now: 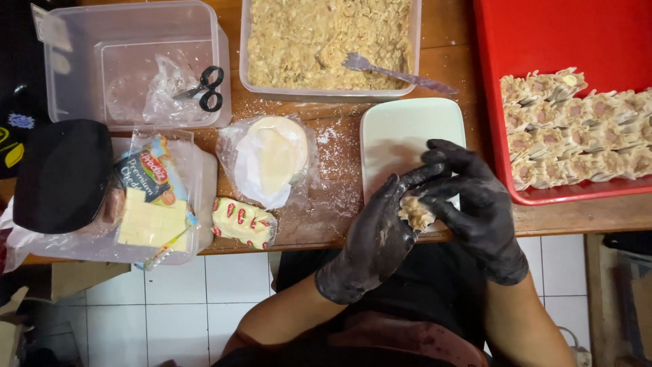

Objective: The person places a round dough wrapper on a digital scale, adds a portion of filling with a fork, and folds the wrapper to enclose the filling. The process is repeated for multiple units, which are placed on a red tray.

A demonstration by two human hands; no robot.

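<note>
Both my hands wear black gloves and meet over the table's front edge. My left hand cups a small filled dumpling from below, and my right hand pinches its wrapper from the right. Just behind them lies a pale rectangular plate. A clear tub of minced filling with a plastic fork in it stands at the back. A stack of round wrappers in opened plastic lies left of the plate. Several finished dumplings fill the red tray on the right.
A clear box at the back left holds scissors and a plastic bag. Cheese blocks in an open packet, a small wrapped pack and a black lid lie at the front left. Flour dusts the wooden table.
</note>
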